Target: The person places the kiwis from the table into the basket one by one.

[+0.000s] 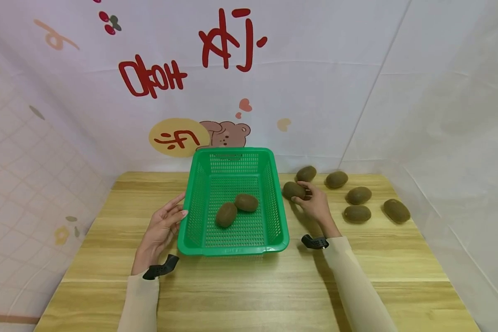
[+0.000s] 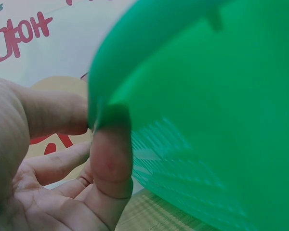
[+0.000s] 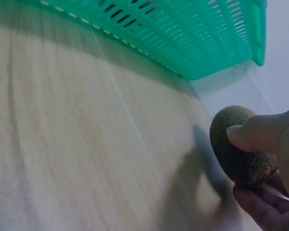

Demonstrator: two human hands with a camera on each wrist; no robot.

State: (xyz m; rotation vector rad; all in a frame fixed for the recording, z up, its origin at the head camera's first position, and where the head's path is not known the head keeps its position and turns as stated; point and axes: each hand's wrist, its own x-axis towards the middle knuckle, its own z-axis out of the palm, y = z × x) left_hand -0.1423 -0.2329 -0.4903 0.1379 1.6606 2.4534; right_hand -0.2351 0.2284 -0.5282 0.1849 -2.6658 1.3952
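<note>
A green plastic basket [image 1: 232,250] with mesh sides stands in the middle of the wooden table, and two brown kiwifruits [image 1: 226,215] lie touching on its floor. My left hand [image 1: 159,229] pinches the basket's left rim; the left wrist view shows thumb and finger [image 2: 111,159] on either side of the green edge. Just right of the basket, my right hand [image 1: 313,203] grips a kiwifruit [image 1: 293,190] between thumb and fingers. In the right wrist view that kiwifruit [image 3: 241,149] is held above the table, its shadow falling on the wood.
Several more kiwifruits lie at the table's back right, among them one by the wall [image 1: 306,174] and one near the right edge [image 1: 396,211]. A printed white cloth [image 1: 307,83] hangs behind and along both sides of the wooden table [image 1: 249,295].
</note>
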